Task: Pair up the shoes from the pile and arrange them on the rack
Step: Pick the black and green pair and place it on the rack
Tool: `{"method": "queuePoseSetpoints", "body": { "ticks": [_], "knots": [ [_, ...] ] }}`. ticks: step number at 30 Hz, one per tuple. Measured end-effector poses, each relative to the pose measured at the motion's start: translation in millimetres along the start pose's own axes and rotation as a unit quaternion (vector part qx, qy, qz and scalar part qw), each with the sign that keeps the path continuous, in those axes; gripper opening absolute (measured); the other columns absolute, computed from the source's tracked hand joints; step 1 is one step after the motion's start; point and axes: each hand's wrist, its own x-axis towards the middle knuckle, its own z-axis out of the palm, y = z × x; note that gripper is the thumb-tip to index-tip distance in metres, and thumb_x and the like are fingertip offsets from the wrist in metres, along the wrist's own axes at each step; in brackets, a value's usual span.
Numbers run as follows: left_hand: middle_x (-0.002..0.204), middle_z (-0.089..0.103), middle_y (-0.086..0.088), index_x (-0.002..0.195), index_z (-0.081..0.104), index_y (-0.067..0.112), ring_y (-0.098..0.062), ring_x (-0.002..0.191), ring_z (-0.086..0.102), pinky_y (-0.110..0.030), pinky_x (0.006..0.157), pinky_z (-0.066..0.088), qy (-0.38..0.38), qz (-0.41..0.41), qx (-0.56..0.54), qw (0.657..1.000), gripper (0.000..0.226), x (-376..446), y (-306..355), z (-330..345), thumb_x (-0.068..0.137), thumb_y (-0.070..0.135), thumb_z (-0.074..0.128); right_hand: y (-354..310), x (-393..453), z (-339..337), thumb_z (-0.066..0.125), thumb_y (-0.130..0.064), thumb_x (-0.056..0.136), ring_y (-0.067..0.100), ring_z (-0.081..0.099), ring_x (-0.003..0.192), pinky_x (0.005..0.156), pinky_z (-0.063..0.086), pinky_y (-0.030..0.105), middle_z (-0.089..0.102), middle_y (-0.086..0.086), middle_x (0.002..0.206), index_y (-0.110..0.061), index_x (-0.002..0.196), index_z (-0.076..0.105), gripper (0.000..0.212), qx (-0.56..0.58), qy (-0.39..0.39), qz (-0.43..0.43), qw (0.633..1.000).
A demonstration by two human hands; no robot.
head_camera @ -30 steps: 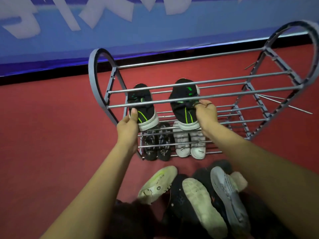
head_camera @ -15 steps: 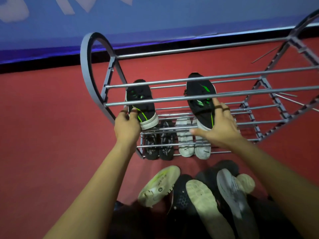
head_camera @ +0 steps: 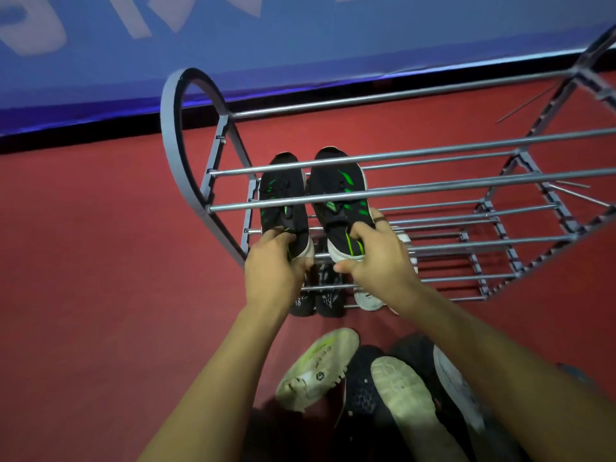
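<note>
Left hand (head_camera: 273, 266) and right hand (head_camera: 373, 258) each grip the heel of one black-and-green shoe (head_camera: 283, 201), (head_camera: 340, 195), side by side on a middle shelf of the rack (head_camera: 186, 155). A black pair (head_camera: 316, 298) and a white shoe (head_camera: 366, 298) already sit on the bottom shelf. The pile (head_camera: 383, 385) on the floor remains unsorted.

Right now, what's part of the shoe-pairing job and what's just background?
Job:
- left hand and right hand, each gripping one of the black-and-green shoes
- rack
- black pair and white shoe on the bottom shelf
- pile of shoes on the floor

Background:
- red floor
- blue banner
</note>
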Motion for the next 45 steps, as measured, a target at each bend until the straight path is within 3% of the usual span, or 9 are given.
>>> {"method": "queuePoseSetpoints", "body": {
  "ticks": [5, 22, 26, 28, 32, 35, 38, 42, 45],
  "knots": [
    [0.114, 0.07, 0.004, 0.087, 0.075, 0.012, -0.024, 0.101, 0.065, -0.027, 0.07, 0.038, 0.064, -0.013, -0.012, 0.998, 0.029, 3, 7, 2, 0.071, 0.034, 0.084, -17, 1, 9, 0.08, -0.045, 0.076, 0.038, 0.053, 0.123, 0.094, 0.048, 0.038, 0.011, 0.008, 0.166, -0.021, 0.112, 0.057, 0.049, 0.005, -0.006, -0.012, 1.0],
    [0.088, 0.061, 0.001, 0.076, 0.058, 0.014, -0.025, 0.075, 0.053, -0.03, 0.065, 0.032, 0.045, -0.056, 0.007, 0.997, 0.024, -2, -3, 1, 0.078, 0.024, 0.079, -13, -2, 12, 0.074, -0.035, 0.086, 0.037, 0.048, 0.131, 0.101, 0.045, 0.037, -0.005, 0.004, 0.167, -0.021, 0.128, 0.052, 0.05, 0.05, -0.034, -0.025, 0.998],
    [0.103, 0.062, -0.005, 0.091, 0.066, 0.011, -0.033, 0.097, 0.059, -0.034, 0.071, 0.041, 0.037, -0.018, 0.016, 0.999, 0.012, -7, -5, 2, 0.08, 0.012, 0.07, -7, -10, 11, 0.072, -0.026, 0.087, 0.033, -0.002, 0.154, 0.121, 0.025, 0.048, -0.021, 0.005, 0.165, -0.024, 0.146, 0.036, 0.068, 0.039, -0.085, -0.078, 0.993],
    [0.117, 0.06, -0.008, 0.103, 0.069, 0.011, -0.033, 0.111, 0.055, -0.04, 0.086, 0.047, 0.086, 0.016, 0.009, 0.996, 0.025, -17, -1, 3, 0.078, 0.009, 0.065, -1, -21, 2, 0.069, -0.028, 0.087, 0.031, -0.013, 0.153, 0.122, 0.015, 0.051, -0.005, 0.008, 0.166, -0.025, 0.149, 0.031, 0.073, -0.018, -0.058, -0.1, 0.993],
    [0.107, 0.057, -0.005, 0.095, 0.065, 0.013, -0.023, 0.098, 0.055, -0.039, 0.082, 0.046, 0.149, 0.12, -0.056, 0.98, 0.011, -45, 27, 10, 0.084, 0.015, 0.061, 18, -51, -28, 0.065, -0.022, 0.085, 0.027, 0.024, 0.145, 0.117, 0.027, 0.044, 0.034, 0.007, 0.152, -0.018, 0.135, 0.051, 0.052, -0.013, 0.016, -0.12, 0.993],
    [0.094, 0.054, -0.002, 0.087, 0.061, 0.012, -0.014, 0.078, 0.053, -0.035, 0.07, 0.047, 0.061, 0.161, -0.144, 0.974, 0.004, -66, 45, 27, 0.085, 0.009, 0.059, 39, -72, -51, 0.062, -0.021, 0.087, 0.028, 0.051, 0.117, 0.099, 0.044, 0.041, 0.054, 0.008, 0.124, -0.01, 0.115, 0.06, 0.03, -0.019, -0.009, -0.13, 0.991],
    [0.093, 0.053, 0.001, 0.085, 0.059, 0.015, -0.014, 0.071, 0.054, -0.034, 0.067, 0.047, -0.048, 0.165, -0.136, 0.976, 0.004, -96, 45, 58, 0.085, 0.012, 0.058, 61, -101, -75, 0.058, -0.033, 0.092, 0.025, 0.058, 0.102, 0.087, 0.049, 0.039, 0.059, 0.004, 0.112, -0.016, 0.111, 0.06, 0.026, -0.095, -0.191, -0.076, 0.974],
    [0.112, 0.057, -0.007, 0.108, 0.059, 0.014, -0.032, 0.095, 0.064, -0.039, 0.075, 0.052, -0.289, 0.143, 0.067, 0.944, 0.022, -149, 22, 116, 0.09, 0.025, 0.054, 89, -141, -75, 0.048, -0.055, 0.093, 0.027, 0.06, 0.11, 0.094, 0.047, 0.035, 0.062, 0.005, 0.124, -0.016, 0.109, 0.066, 0.045, -0.26, -0.484, 0.005, 0.836],
    [0.134, 0.055, -0.016, 0.138, 0.043, 0.01, -0.037, 0.119, 0.059, -0.041, 0.092, 0.048, -0.438, 0.076, 0.18, 0.877, 0.052, -189, 7, 147, 0.096, 0.039, 0.051, 98, -148, -69, 0.049, -0.061, 0.091, 0.027, 0.06, 0.113, 0.094, 0.045, 0.033, 0.065, 0.003, 0.125, -0.014, 0.118, 0.066, 0.057, -0.291, -0.538, 0.043, 0.79]
  ]
}}
